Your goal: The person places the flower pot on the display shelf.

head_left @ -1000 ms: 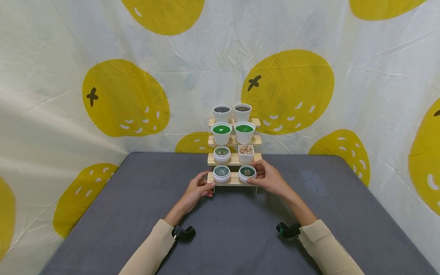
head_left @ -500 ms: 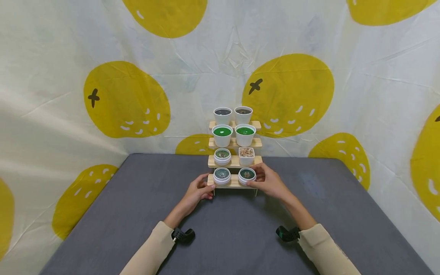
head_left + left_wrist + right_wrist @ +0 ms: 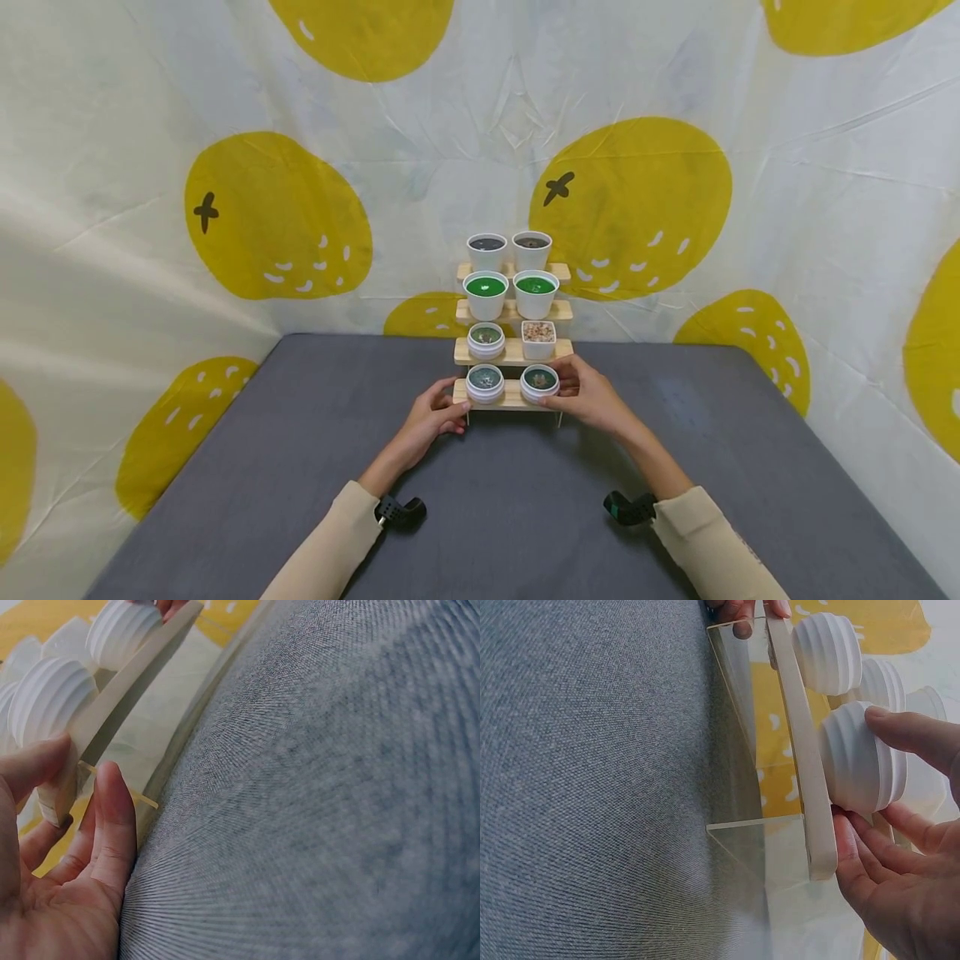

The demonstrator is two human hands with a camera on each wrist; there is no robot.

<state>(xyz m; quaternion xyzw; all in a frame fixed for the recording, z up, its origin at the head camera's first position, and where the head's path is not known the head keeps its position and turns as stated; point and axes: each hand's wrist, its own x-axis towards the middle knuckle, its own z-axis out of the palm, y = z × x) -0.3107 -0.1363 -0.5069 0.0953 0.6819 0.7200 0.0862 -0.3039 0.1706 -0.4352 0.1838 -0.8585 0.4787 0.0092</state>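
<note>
A stepped wooden stand with clear supports bears white cups in pairs. My left hand grips the left end of its lowest shelf; in the left wrist view the thumb lies on the shelf beside a ribbed round cup. My right hand holds the dark green-topped ribbed cup at the right of that shelf, thumb on one side and fingers on the other. In the right wrist view this cup appears to rest on the shelf, the fingers partly hidden behind it.
Higher shelves hold a green-topped round cup, a square cup of brownish bits, green-filled cups and dark-filled cups. The stand is on a grey cloth-covered table, before a curtain printed with yellow fruit.
The head view has tilted slightly, so the stand appears a little lower than a second ago. Both hands keep their holds, and the cups stay in place on the stand.
</note>
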